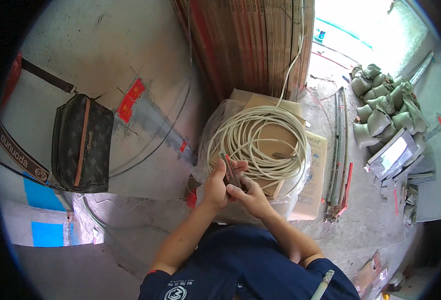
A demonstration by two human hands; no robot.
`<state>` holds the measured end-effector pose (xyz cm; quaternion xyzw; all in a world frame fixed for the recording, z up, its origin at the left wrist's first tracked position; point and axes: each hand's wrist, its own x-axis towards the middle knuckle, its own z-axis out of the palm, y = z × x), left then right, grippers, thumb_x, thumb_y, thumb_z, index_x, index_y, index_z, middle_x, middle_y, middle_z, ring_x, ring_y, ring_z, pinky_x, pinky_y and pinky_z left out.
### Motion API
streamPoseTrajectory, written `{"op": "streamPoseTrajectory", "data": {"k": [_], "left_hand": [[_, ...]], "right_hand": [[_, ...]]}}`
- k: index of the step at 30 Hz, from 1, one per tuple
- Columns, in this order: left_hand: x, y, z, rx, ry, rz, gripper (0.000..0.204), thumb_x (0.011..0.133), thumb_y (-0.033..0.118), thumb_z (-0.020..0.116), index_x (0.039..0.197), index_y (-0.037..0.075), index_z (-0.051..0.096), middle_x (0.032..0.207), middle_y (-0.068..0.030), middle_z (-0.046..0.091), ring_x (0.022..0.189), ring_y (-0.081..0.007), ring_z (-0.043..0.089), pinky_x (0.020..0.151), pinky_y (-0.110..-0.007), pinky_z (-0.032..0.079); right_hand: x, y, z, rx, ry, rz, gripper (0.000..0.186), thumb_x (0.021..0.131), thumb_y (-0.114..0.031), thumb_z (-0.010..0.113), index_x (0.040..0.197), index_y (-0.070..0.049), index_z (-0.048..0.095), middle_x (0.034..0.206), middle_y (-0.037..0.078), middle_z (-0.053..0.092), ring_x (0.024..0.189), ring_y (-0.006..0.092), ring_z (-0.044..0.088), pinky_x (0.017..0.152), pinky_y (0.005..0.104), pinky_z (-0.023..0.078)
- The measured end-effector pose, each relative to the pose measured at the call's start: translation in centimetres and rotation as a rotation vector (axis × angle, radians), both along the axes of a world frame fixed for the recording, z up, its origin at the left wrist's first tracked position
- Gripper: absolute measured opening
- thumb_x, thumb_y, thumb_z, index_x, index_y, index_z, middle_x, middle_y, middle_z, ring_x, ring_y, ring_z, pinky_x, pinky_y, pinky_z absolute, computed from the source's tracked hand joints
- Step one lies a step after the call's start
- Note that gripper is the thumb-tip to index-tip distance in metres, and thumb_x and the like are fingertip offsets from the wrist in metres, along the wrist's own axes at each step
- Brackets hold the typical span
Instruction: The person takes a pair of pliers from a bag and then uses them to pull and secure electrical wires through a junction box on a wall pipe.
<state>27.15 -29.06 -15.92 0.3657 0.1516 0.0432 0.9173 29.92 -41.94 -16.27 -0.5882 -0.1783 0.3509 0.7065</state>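
In front of my body, my left hand [216, 186] is closed around a slim dark tool with red on it [227, 169]; its kind is not clear at this size. Several of my left fingers stretch beyond the tool on its right side. My right hand [252, 198] pinches the lower end of the same tool between thumb and fingers. Just beyond both hands lies a large loose coil of cream cable [260, 117], resting on a brown cardboard box [288, 106]. A small dark flat object [282, 156] sits on the coil's right part.
Tall stacked brown panels [245, 50] stand behind the box, with clear plastic wrap [213, 125] around it. A dark shoulder bag [83, 145] hangs at the left wall. Long metal rails [338, 155] lie on the floor to the right, near piled sacks [383, 112] and a framed panel [393, 152].
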Motion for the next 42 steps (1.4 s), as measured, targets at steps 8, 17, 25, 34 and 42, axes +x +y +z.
{"op": "streamPoseTrajectory", "data": {"k": [8,17,25,34,42], "left_hand": [[-1.1,-0.2,0.2,0.248,-0.053,0.108,0.042,0.101,0.046,0.033,0.104,0.007,0.048,0.114,-0.0194,0.060,0.106,-0.0263,0.057,0.090,-0.038,0.047],[2.0,2.6,1.2,0.299,-0.030,0.171,0.048,0.099,0.051,0.035,0.104,0.005,0.049,0.107,-0.0191,0.061,0.106,-0.0279,0.056,0.076,-0.037,0.053],[2.6,3.8,2.6,0.187,-0.267,-0.124,0.045,0.100,0.047,0.032,0.105,0.006,0.051,0.117,-0.0189,0.058,0.112,-0.0303,0.054,0.099,-0.044,0.043],[2.9,5.4,1.0,0.123,-0.086,-0.210,0.041,0.101,0.044,0.035,0.102,0.005,0.048,0.116,-0.0192,0.057,0.113,-0.0310,0.055,0.102,-0.045,0.044],[2.6,3.6,1.7,0.076,0.125,-0.172,0.039,0.099,0.048,0.039,0.102,0.011,0.052,0.092,-0.0101,0.058,0.074,-0.0220,0.053,0.070,-0.036,0.046]], "right_hand": [[-0.8,1.0,0.0,0.049,0.326,0.013,0.033,0.098,-0.033,0.052,0.114,-0.004,0.054,0.084,-0.001,0.054,0.069,0.0073,0.048,0.059,0.0218,0.040],[-1.0,-2.1,1.8,0.224,0.607,0.122,0.047,0.096,-0.018,0.055,0.138,-0.005,0.040,0.117,0.010,0.060,0.097,0.0166,0.062,0.078,0.0276,0.053],[-3.3,-8.2,-0.1,0.249,0.416,-0.092,0.035,0.096,-0.017,0.051,0.125,0.001,0.050,0.104,0.008,0.066,0.077,0.0107,0.064,0.061,0.0231,0.049],[-15.8,-24.3,-8.0,0.458,0.613,-1.375,0.037,0.095,-0.016,0.056,0.129,-0.003,0.048,0.106,0.007,0.064,0.073,0.0080,0.056,0.064,0.0209,0.049],[-8.5,-17.6,-8.5,0.146,0.498,-0.912,0.030,0.095,-0.019,0.056,0.118,-0.001,0.052,0.096,0.009,0.065,0.063,0.0063,0.051,0.054,0.0198,0.041]]}}
